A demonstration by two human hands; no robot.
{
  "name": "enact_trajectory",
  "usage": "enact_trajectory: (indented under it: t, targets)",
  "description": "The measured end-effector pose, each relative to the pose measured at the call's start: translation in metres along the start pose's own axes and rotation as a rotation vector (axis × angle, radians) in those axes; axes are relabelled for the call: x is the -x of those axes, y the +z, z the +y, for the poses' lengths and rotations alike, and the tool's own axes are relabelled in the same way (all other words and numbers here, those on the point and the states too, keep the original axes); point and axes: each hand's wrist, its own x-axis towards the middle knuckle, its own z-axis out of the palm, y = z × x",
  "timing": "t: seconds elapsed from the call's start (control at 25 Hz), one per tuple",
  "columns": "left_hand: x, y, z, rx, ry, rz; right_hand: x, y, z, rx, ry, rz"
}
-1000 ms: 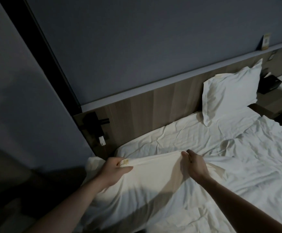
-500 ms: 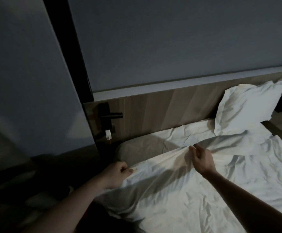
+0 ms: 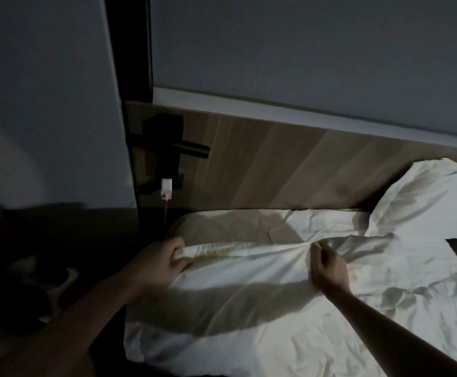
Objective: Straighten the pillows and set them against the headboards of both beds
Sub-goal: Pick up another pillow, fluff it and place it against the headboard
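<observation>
Hands grip the far edge of a white pillow (image 3: 222,295) that lies flat near the head of the bed: the left hand (image 3: 162,263) has its fingers curled round the pillow's left corner, thumb on top of the bunched seam, and the right hand (image 3: 328,268) pinches a fold of the same edge further right, its fingers closed on the cloth so that creases fan out from the grip. The pillow lies across the near left part of the mattress, its near end overhanging the bed's side, and its held edge is apart from the wooden headboard (image 3: 276,170), with a strip of wrinkled white sheet (image 3: 249,224) showing between them. A second white pillow (image 3: 426,200) leans against the headboard at the right, tilted, its lower corner resting on the sheet. A dark wall fitting (image 3: 167,148) with a short black arm is mounted at the headboard's left end, and a small white plug (image 3: 166,187) hangs under it with a thin red cord below. The floor to the left is very dark; a pale curved shape there may be a slipper (image 3: 61,289), though the dimness leaves that unsure.
</observation>
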Motion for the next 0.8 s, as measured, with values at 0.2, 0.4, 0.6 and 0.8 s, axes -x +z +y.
enact_trajectory:
  t: [0.2,0.4,0.6,0.8]
  targets:
    - [-0.025,0.021,-0.012,0.023,0.009,0.168,-0.030,0.056,0.016,-0.123,-0.071,0.042]
    - [-0.049,0.069,-0.028,-0.141,0.098,0.404,-0.066,0.100,0.058,-0.206,-0.267,0.031]
    - [-0.051,0.109,-0.004,-0.181,0.023,0.664,-0.089,0.086,0.083,-0.489,-0.372,-0.003]
    - [-0.056,0.091,0.047,-0.170,0.035,0.810,-0.138,0.035,0.065,-0.575,-0.511,0.087]
